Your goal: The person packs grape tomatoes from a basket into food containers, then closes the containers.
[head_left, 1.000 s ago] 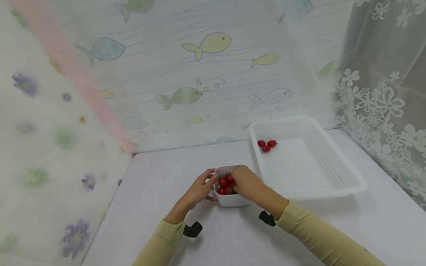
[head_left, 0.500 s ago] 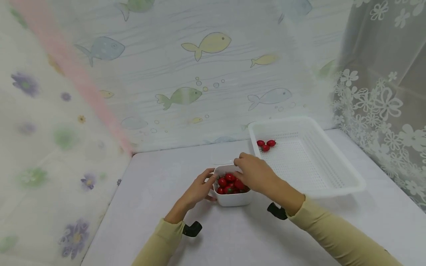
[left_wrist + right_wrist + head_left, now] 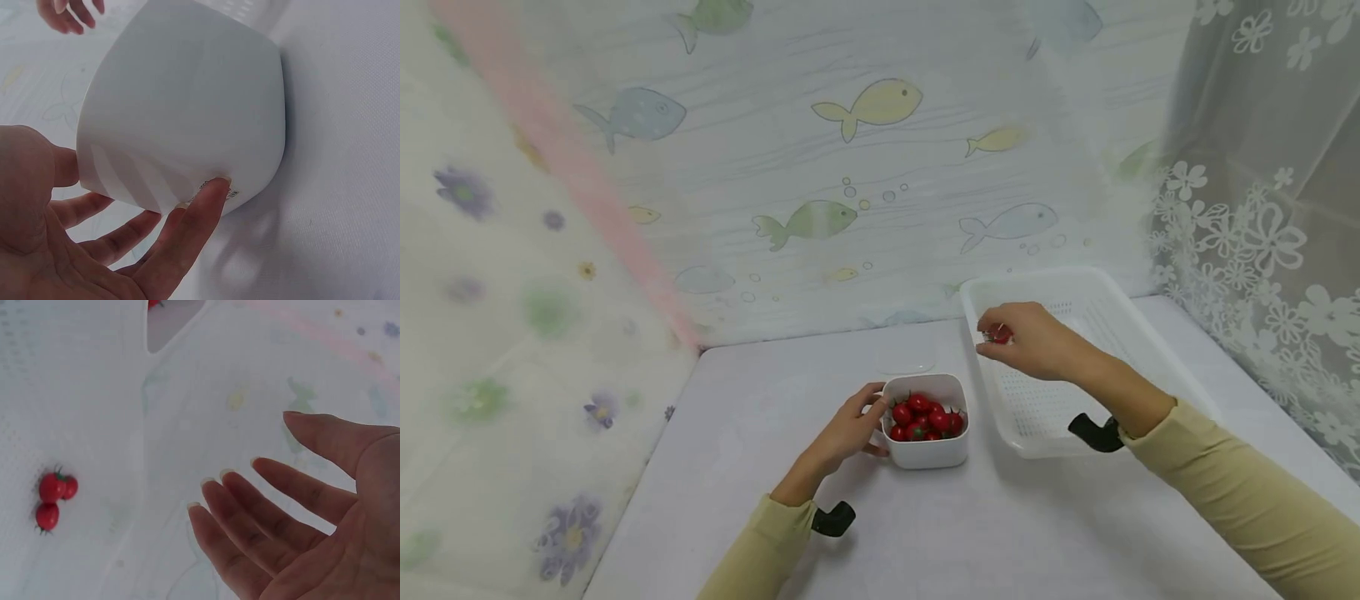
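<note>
The left hand (image 3: pixel 850 429) rests straight fingers on the white bowl (image 3: pixel 925 450) of little tomatoes (image 3: pixel 925 415), mid-tabletop. The right hand (image 3: pixel 1033 342), fingers spread, hovers over three tomatoes (image 3: pixel 53 497) in the white basket (image 3: pixel 1150 350) at 2 o'clock.

The head view looks forward and down over the table (image 3: pixel 925 533). The left wrist view sits close against the bowl (image 3: pixel 187 106); the right wrist view looks down into the basket (image 3: pixel 69 394), shared with head.

The left hand (image 3: pixel 847 431) sits at six o'clock, fingers (image 3: pixel 187 225) straight and spread, beige sleeve behind. The right hand (image 3: pixel 1033 342) reaches toward one o'clock, palm down, fingers (image 3: pixel 250 519) extended, relaxed.
</note>
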### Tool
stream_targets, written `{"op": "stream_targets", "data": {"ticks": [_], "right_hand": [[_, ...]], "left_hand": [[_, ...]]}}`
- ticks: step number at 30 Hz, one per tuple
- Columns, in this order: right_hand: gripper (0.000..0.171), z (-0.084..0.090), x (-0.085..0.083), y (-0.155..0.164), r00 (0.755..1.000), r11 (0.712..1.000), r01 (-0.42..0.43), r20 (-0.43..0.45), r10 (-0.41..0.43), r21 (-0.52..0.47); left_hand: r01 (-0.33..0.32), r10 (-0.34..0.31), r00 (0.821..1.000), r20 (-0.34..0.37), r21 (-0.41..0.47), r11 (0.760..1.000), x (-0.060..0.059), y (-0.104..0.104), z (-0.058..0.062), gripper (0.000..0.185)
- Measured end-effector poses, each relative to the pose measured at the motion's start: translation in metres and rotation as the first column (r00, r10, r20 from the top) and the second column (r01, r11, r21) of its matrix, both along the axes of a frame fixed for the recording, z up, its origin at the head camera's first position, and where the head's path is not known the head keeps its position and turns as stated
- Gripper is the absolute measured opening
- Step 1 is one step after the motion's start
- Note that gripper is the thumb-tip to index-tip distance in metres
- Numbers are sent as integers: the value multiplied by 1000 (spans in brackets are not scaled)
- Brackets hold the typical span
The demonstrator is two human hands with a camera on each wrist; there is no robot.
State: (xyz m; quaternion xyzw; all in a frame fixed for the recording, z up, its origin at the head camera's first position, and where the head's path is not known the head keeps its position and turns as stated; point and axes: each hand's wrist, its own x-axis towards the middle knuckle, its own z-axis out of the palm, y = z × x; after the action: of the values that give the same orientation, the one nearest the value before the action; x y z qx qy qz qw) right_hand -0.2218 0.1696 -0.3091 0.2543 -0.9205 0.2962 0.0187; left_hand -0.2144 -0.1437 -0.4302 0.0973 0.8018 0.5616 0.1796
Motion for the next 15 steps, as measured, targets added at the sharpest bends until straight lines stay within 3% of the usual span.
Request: {"op": "stream_targets", "data": {"ticks": [8, 15], "right_hand": [[32, 5, -25, 36, 1000, 1000, 20, 1, -20, 18], [38, -7, -55, 62, 995, 998, 63, 83, -64, 14]], "left_hand": [[1, -1, 1000, -10, -5, 1000, 0, -1, 1, 43], [4, -4, 1000, -4, -1, 1000, -2, -2, -2, 43]]}}
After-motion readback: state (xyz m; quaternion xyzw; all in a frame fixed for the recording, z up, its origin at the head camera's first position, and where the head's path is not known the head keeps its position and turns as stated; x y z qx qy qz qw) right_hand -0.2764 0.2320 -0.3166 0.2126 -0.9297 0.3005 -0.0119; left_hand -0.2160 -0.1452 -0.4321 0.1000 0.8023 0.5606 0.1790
